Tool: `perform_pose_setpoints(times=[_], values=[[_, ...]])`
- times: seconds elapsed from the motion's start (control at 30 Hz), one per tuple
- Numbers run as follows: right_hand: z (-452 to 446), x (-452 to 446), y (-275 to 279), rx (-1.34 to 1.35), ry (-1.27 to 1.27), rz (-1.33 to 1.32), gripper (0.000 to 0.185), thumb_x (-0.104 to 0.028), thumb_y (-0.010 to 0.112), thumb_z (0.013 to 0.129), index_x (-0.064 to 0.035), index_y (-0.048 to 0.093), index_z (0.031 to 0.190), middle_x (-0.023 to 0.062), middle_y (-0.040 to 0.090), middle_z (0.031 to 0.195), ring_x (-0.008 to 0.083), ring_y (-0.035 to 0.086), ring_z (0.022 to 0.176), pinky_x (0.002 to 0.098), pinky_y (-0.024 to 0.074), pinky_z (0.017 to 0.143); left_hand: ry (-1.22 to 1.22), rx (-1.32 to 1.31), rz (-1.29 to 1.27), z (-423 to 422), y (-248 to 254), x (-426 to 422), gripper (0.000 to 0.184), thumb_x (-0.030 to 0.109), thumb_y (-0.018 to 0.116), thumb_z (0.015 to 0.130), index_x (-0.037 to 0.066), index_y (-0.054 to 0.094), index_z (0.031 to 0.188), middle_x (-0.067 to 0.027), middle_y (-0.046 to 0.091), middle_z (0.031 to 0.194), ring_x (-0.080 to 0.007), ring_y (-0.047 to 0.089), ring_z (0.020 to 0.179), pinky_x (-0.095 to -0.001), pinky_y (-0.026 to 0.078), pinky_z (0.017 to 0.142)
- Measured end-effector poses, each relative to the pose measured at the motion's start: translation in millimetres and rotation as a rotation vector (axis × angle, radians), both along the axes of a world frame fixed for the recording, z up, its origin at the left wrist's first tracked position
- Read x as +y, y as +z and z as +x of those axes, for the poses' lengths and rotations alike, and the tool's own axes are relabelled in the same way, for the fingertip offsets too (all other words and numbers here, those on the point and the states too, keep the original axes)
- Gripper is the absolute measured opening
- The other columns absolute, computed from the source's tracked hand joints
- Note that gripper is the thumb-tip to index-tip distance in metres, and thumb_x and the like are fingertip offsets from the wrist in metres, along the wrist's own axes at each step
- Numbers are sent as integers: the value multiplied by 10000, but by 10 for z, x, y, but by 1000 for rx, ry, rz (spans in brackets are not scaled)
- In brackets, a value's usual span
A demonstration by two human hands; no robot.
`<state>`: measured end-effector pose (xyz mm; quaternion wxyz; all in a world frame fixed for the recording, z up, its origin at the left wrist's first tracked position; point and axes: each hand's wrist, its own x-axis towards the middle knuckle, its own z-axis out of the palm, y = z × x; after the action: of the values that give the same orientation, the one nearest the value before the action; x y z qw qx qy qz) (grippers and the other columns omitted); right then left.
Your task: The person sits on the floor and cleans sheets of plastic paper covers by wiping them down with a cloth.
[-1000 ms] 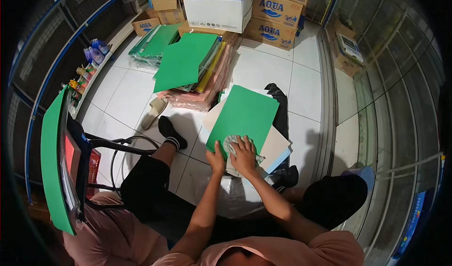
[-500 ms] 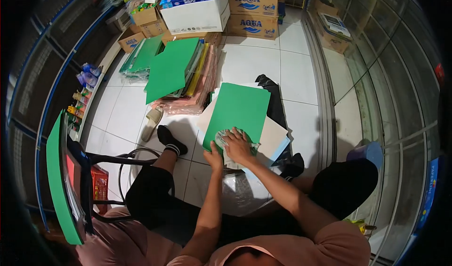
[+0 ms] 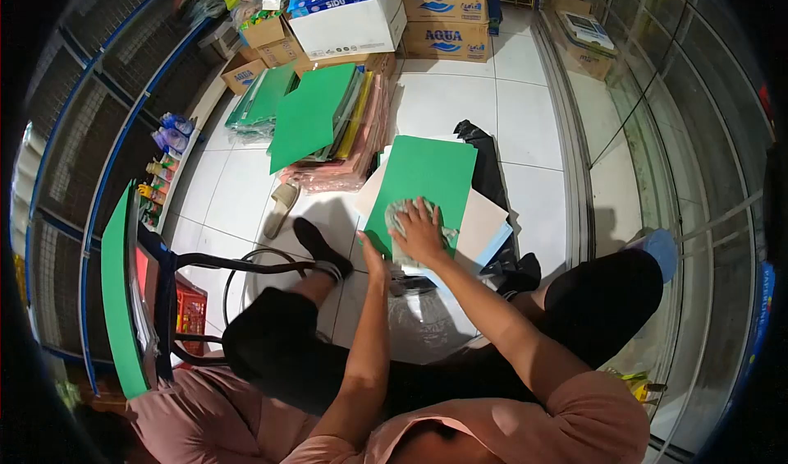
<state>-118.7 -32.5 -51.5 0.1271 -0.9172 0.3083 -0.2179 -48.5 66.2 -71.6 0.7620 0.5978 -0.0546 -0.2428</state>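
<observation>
A green card folder [image 3: 428,168] lies on a loose stack of cream and pale blue sheets [image 3: 483,222] between my legs. My right hand [image 3: 420,232] presses a crumpled grey-white cloth [image 3: 396,216] against the folder's lower half, fingers spread over it. At the folder's lower left corner my left hand [image 3: 374,259] holds the edge, its fingers partly hidden. Clear plastic [image 3: 423,324] lies on the floor below the stack, and black plastic [image 3: 480,156] shows along its right side.
Piles of green folders [image 3: 316,107] and plastic-wrapped pink ones [image 3: 361,156] stand ahead on the left. Behind are AQUA cartons [image 3: 447,41] and a white box [image 3: 349,30]. A sandal [image 3: 281,209] lies on the tiles. Beside me, a chair [image 3: 238,260] bears another green folder [image 3: 119,291].
My right hand and the cloth have shifted slightly up the green folder. The left hand's fingers now lie along the folder's left edge. The whole view has tilted a little.
</observation>
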Motion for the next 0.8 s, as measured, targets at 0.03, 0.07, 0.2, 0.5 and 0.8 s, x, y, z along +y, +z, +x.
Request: perform_pose_setpoints(times=[0.03, 0.07, 0.2, 0.5, 0.8], values=[[-53, 75, 12, -35, 15, 2, 398, -376, 491, 806, -100, 511, 1092, 137, 383, 1296, 362, 244, 1255, 619, 195, 946, -10, 47, -30, 54, -13, 5, 619, 548, 329, 870, -18, 512, 1041, -121, 567, 963, -178, 532, 813, -278, 418, 722], [-104, 140, 18, -71, 28, 5, 400, -370, 503, 798, -95, 512, 1088, 140, 384, 1293, 365, 243, 1254, 624, 192, 943, -23, 95, -59, 115, -33, 9, 666, 581, 309, 857, -15, 479, 1098, -127, 546, 1024, -184, 527, 869, -283, 411, 762], [-181, 252, 61, -94, 54, 38, 400, -357, 525, 786, -94, 514, 1088, 137, 389, 1289, 366, 242, 1254, 625, 191, 942, -141, 262, -116, 316, 21, 161, 790, 660, 268, 822, -8, 410, 1219, -142, 505, 1148, -205, 515, 987, -301, 393, 850], [-299, 188, 132, 51, 139, 93, 384, -329, 536, 786, -124, 514, 1111, 96, 408, 1287, 332, 246, 1265, 586, 207, 962, -582, 290, 249, 603, 323, 37, 890, 725, 231, 775, -30, 422, 1205, -173, 507, 1121, -260, 500, 985, -343, 381, 852], [-170, 113, -13, -36, 108, 100, 358, -278, 561, 753, -117, 523, 1070, 102, 427, 1257, 339, 249, 1259, 623, 190, 947, -450, -341, 754, 404, 365, -300, 748, 602, 267, 845, -76, 582, 849, -235, 591, 793, -341, 560, 763, -374, 425, 706]])
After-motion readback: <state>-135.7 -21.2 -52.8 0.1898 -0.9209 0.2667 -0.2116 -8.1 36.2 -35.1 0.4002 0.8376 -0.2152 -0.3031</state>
